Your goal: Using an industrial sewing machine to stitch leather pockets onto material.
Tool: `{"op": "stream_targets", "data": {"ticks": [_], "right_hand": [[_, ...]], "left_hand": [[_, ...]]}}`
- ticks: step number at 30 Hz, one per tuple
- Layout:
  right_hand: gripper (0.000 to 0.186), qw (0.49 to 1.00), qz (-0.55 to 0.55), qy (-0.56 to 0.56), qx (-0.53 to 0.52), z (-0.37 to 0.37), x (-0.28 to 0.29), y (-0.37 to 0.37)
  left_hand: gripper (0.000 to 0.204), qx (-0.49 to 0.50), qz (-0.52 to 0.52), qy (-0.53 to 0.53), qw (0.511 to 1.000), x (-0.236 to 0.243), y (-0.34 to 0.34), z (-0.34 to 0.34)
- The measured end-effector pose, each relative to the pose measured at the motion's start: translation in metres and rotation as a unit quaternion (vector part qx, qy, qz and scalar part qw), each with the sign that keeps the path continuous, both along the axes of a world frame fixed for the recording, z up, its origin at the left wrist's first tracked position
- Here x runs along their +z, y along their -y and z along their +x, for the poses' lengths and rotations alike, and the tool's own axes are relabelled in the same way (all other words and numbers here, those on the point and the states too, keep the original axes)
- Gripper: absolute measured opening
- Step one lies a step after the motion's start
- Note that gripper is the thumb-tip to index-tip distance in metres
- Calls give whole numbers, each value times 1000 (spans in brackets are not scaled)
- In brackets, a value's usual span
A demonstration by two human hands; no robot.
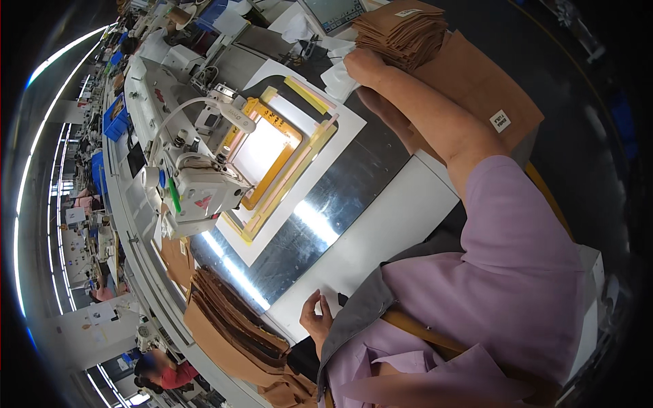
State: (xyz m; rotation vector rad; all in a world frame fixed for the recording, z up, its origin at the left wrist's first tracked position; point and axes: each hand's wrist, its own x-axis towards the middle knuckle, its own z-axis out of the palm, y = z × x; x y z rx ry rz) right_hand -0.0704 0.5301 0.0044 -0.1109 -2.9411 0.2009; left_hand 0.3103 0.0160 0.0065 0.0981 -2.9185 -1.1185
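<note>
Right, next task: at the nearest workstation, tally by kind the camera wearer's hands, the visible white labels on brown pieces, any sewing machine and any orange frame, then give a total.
Hands: 2 (left hand, right hand)
White labels on brown pieces: 3
Sewing machine: 1
Orange frame: 1
Total: 7

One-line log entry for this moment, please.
right hand: beside stacked brown panels | left hand: fingers loosely bent | yellow frame: at sewing machine
</note>
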Motion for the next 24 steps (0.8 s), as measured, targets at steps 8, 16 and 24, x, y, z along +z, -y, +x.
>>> {"op": "stream_targets", "data": {"ticks": [8,16,24], "right_hand": [[16,975,-208,-66,-42,11,-6,-22],[12,913,-379,-140,59,103,31,96],[11,920,-306,-85,228,156,7,232]], "left_hand": [[15,-124,-40,-38,991,27,4,-64],[24,-64,168,49,982,22,-15,-136],[26,-49,445,191,874,12,-88,-225]]}}
